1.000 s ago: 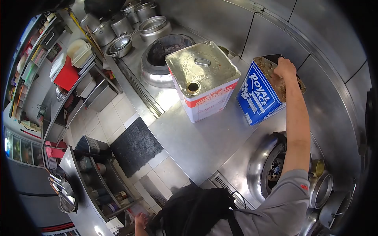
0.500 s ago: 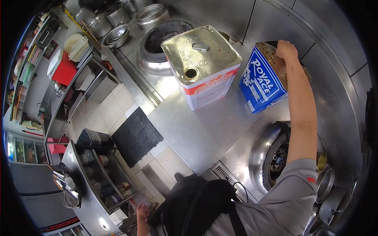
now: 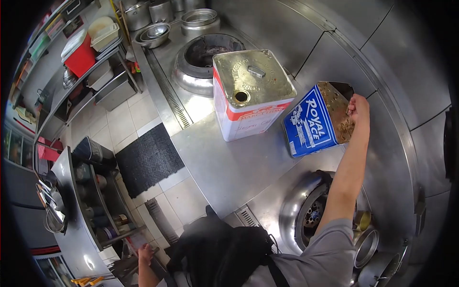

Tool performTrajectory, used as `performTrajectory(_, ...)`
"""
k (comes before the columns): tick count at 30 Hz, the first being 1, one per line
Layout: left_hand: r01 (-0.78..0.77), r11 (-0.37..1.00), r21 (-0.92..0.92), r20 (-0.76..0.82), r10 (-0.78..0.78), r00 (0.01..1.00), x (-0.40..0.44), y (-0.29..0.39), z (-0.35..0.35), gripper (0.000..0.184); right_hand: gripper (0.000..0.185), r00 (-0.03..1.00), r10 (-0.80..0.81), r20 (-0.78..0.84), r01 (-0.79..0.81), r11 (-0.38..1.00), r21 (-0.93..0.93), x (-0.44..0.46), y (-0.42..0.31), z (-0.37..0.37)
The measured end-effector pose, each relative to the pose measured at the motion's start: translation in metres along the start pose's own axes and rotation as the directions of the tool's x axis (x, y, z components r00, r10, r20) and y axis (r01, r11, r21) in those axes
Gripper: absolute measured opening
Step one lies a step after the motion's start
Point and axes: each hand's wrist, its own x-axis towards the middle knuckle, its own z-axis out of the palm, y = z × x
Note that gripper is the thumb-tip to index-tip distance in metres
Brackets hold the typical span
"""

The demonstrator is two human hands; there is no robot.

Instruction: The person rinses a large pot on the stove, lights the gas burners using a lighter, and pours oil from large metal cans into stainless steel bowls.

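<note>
Though neither grasp is clear, the right hand (image 3: 359, 109) curls at the boxy blue metal tin's (image 3: 310, 123) rim, the left hand (image 3: 145, 253) well apart.

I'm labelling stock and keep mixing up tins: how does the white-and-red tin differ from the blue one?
Colour: the white-and-red tin has a red band; the blue tin carries "Royal Ace" in white.
Top: the white-and-red tin's is gold-coloured with a round hole; the blue tin's looks brown and blotchy.
Contact: the right hand is at the blue tin's top edge, not at the white-and-red tin.
Both are boxy.
</note>
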Motion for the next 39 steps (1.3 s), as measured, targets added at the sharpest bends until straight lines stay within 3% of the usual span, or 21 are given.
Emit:
performTrajectory(3,0.010,0.999,-0.041,0.042,-0.009,0.999,0.015,-0.006,-0.001,0.032,0.014,0.989,-0.127,-0.081,0.133,0.989,0.072,-0.091,-0.037,0.018)
performTrajectory(6,0.003,0.997,-0.076,0.113,0.005,0.994,0.034,-0.015,0.001,0.035,0.028,0.974,-0.225,0.004,0.224,0.973,0.052,-0.165,-0.060,0.031)
performTrajectory(11,-0.059,0.994,-0.089,0.171,0.074,0.983,0.070,-0.042,-0.007,0.036,0.030,0.949,-0.270,0.161,0.258,0.962,0.090,-0.283,-0.083,0.059)
performTrajectory(14,-0.089,0.990,-0.109,0.134,0.104,0.986,0.087,-0.068,-0.026,0.050,0.031,0.922,-0.245,0.300,0.212,0.968,0.138,-0.338,-0.085,0.076)
performTrajectory(16,-0.151,0.966,-0.209,0.129,0.180,0.975,0.096,-0.106,-0.040,0.048,0.035,0.902,-0.197,0.385,0.156,0.978,0.136,-0.376,-0.082,0.088)
performTrajectory(19,-0.071,0.941,-0.331,0.076,0.102,0.992,0.073,-0.137,-0.055,0.041,0.046,0.815,-0.174,0.552,0.051,0.972,0.231,-0.426,-0.072,0.104)
performTrajectory(22,-0.103,0.973,-0.205,0.012,0.108,0.994,0.066,-0.196,-0.097,0.041,0.054,0.649,-0.177,0.740,-0.037,0.964,0.263,-0.502,-0.058,0.140)
performTrajectory(25,0.006,0.952,-0.305,0.018,0.000,1.000,0.055,-0.261,-0.143,0.041,0.055,0.635,-0.128,0.762,-0.140,0.951,0.277,-0.582,-0.038,0.191)
performTrajectory(28,0.071,0.915,-0.397,-0.021,-0.086,0.996,0.032,-0.332,-0.175,0.037,0.049,0.522,-0.053,0.851,-0.336,0.905,0.262,-0.641,0.000,0.249)
performTrajectory(31,0.152,0.864,-0.480,-0.033,-0.191,0.981,0.016,-0.400,-0.195,0.034,0.042,0.509,0.155,0.847,-0.526,0.835,0.163,-0.672,0.070,0.302)
performTrajectory(35,0.220,0.847,-0.484,-0.019,-0.262,0.965,-0.022,-0.465,-0.199,0.038,0.018,0.401,0.490,0.774,-0.700,0.709,-0.086,-0.711,0.209,0.389)
performTrajectory(39,0.190,0.797,-0.573,-0.135,-0.321,0.938,-0.069,-0.500,-0.186,0.040,0.012,0.264,0.718,0.644,-0.800,0.536,-0.269,-0.761,0.390,0.485)
